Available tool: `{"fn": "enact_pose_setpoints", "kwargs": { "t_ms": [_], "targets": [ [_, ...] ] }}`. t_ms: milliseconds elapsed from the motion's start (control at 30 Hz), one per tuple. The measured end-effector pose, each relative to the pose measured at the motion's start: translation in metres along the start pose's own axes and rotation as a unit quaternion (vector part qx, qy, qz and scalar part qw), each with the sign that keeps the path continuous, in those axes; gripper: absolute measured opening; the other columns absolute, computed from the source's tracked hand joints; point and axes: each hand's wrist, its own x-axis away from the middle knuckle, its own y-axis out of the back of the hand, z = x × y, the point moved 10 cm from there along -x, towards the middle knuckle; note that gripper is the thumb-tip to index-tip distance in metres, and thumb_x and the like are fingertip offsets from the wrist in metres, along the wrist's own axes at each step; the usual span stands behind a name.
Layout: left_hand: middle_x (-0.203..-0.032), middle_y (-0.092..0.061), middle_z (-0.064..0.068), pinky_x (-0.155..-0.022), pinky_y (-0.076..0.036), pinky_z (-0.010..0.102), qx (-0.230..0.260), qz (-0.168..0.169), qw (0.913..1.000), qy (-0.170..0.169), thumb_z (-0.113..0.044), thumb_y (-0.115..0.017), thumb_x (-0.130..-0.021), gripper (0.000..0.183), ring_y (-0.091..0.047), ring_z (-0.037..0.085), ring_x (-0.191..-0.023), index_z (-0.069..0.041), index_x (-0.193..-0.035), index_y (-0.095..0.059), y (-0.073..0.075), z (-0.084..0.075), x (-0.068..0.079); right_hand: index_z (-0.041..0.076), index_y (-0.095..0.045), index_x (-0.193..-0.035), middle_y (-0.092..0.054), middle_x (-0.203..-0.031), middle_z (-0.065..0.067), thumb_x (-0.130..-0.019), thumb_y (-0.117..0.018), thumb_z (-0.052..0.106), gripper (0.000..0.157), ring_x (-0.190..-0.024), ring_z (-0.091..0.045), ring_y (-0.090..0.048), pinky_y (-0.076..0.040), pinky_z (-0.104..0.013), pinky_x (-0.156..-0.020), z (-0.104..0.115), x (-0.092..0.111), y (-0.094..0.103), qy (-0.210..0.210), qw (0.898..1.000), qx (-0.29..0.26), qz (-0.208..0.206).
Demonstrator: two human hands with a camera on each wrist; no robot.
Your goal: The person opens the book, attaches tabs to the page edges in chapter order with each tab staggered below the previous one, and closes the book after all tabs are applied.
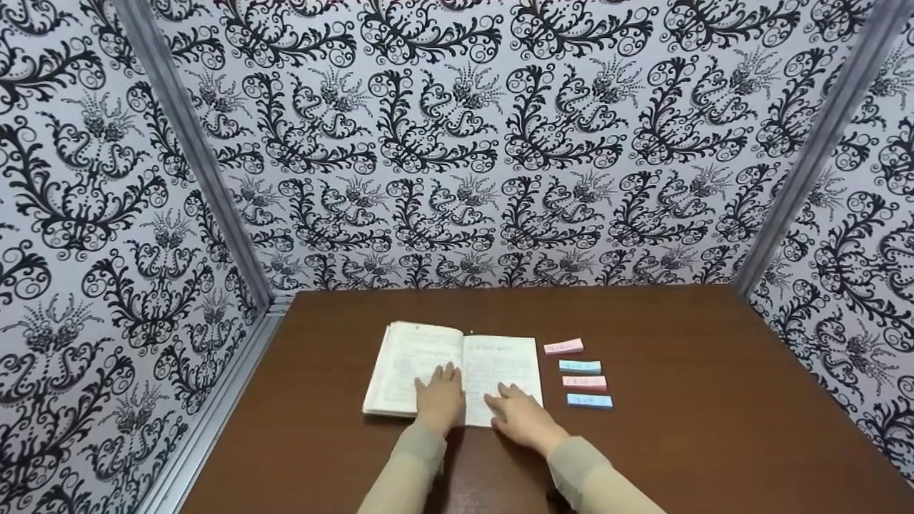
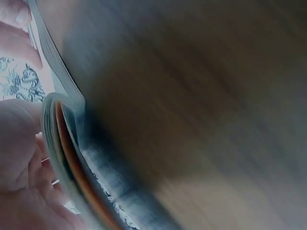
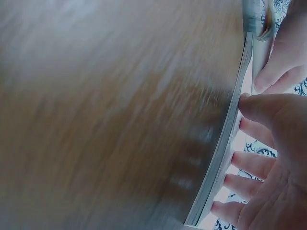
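Note:
An open book lies on the table with printed text on both pages. My left hand rests on the lower part of the left page, beside the spine, fingers pointing away from me. On the lower right page, the fingers of my right hand are spread and touch the paper. From the left wrist, the thick curved page edges show next to my palm. The right wrist view has the thinner right half of the book under my straight fingers. Neither hand grips anything.
Right of the book, small paper strips with handwriting lie in a column: a pink strip, a blue strip, another pink strip and another blue strip. A brown table carries everything. Patterned walls stand behind and at both sides.

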Motion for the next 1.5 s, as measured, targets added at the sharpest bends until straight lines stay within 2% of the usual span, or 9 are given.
{"fn": "enact_pose_setpoints", "kwargs": {
  "t_ms": [100,200,400,500,600,867,1067,1233,1500],
  "targets": [
    [-0.146,-0.045,0.013,-0.106,-0.034,0.057,0.004,0.0,0.9999,-0.015,-0.013,-0.053,-0.098,0.042,-0.041,0.032,-0.134,-0.002,-0.138,-0.051,0.003,-0.002,-0.001,0.003,-0.06,-0.132,-0.046,-0.14,-0.028,-0.093,-0.063,0.022,0.043,-0.129,-0.051,-0.04,-0.034,-0.069,-0.098,0.004,-0.003,-0.001,0.014,1.0,0.007,0.001],
    [-0.146,-0.045,0.013,-0.106,-0.033,0.058,0.044,0.008,0.9988,-0.023,-0.017,-0.053,-0.099,0.044,-0.04,0.033,-0.135,-0.002,-0.139,-0.05,0.003,0.004,-0.002,0.003,-0.06,-0.131,-0.046,-0.139,-0.029,-0.093,-0.063,0.022,0.043,-0.128,-0.051,-0.041,-0.035,-0.069,-0.097,0.005,-0.004,0.0,0.019,1.0,0.012,-0.003],
    [-0.151,-0.039,0.009,-0.107,-0.023,0.066,0.121,0.026,0.9923,-0.008,-0.036,-0.043,-0.102,0.049,-0.029,0.037,-0.14,-0.014,-0.145,-0.046,0.005,0.044,-0.001,0.003,-0.059,-0.133,-0.045,-0.14,-0.029,-0.093,-0.062,0.022,0.044,-0.129,-0.05,-0.04,-0.033,-0.067,-0.1,0.002,-0.007,0.005,0.017,1.0,0.006,-0.006],
    [-0.152,-0.038,0.009,-0.108,-0.023,0.063,0.111,0.035,0.993,0.019,-0.034,-0.041,-0.102,0.048,-0.027,0.038,-0.141,-0.015,-0.146,-0.045,0.005,0.064,-0.001,0.003,-0.058,-0.133,-0.044,-0.141,-0.029,-0.094,-0.062,0.022,0.044,-0.13,-0.05,-0.039,-0.032,-0.066,-0.102,0.001,-0.008,0.006,0.02,1.0,0.003,-0.003],
    [-0.152,-0.037,0.01,-0.109,-0.025,0.061,0.101,0.043,0.9934,0.034,-0.032,-0.042,-0.102,0.048,-0.026,0.038,-0.141,-0.014,-0.146,-0.045,0.005,0.072,-0.002,0.002,-0.058,-0.133,-0.045,-0.14,-0.029,-0.093,-0.063,0.022,0.044,-0.13,-0.05,-0.039,-0.033,-0.065,-0.102,-0.001,-0.009,0.005,0.02,1.0,0.003,0.001],
    [-0.152,-0.037,0.011,-0.109,-0.025,0.062,0.104,0.049,0.9926,0.037,-0.029,-0.045,-0.101,0.047,-0.026,0.038,-0.141,-0.014,-0.146,-0.046,0.0,0.069,-0.001,-0.002,-0.065,-0.121,-0.062,-0.124,-0.021,-0.089,-0.066,0.02,0.039,-0.117,-0.038,-0.056,-0.044,-0.05,-0.098,0.012,-0.027,0.01,0.037,0.999,0.006,0.005],
    [-0.151,-0.039,0.011,-0.108,-0.026,0.062,0.089,0.04,0.9947,0.033,-0.029,-0.047,-0.101,0.046,-0.029,0.038,-0.14,-0.013,-0.144,-0.048,0.003,0.066,0.002,-0.001,-0.055,-0.135,-0.048,-0.142,-0.019,-0.095,-0.061,0.024,0.048,-0.126,-0.039,-0.049,-0.041,-0.053,-0.101,0.03,-0.048,0.004,0.088,0.996,0.001,0.009],
    [-0.15,-0.041,0.01,-0.106,-0.029,0.062,0.079,0.041,0.9956,0.031,-0.03,-0.048,-0.101,0.046,-0.031,0.038,-0.139,-0.014,-0.143,-0.049,-0.001,0.066,0.006,0.005,-0.054,-0.138,-0.048,-0.144,-0.01,-0.095,-0.06,0.031,0.05,-0.128,-0.041,-0.045,-0.036,-0.07,-0.094,0.027,-0.059,-0.008,0.044,0.999,0.019,0.022],
    [-0.15,-0.041,0.01,-0.106,-0.03,0.062,0.073,0.041,0.9961,0.029,-0.03,-0.048,-0.1,0.046,-0.031,0.038,-0.139,-0.014,-0.143,-0.049,-0.001,0.07,0.006,0.005,-0.055,-0.135,-0.05,-0.143,-0.009,-0.093,-0.06,0.04,0.056,-0.126,-0.037,-0.049,-0.043,-0.065,-0.091,0.027,-0.069,-0.014,-0.007,0.999,0.052,0.006]
  ]
}}
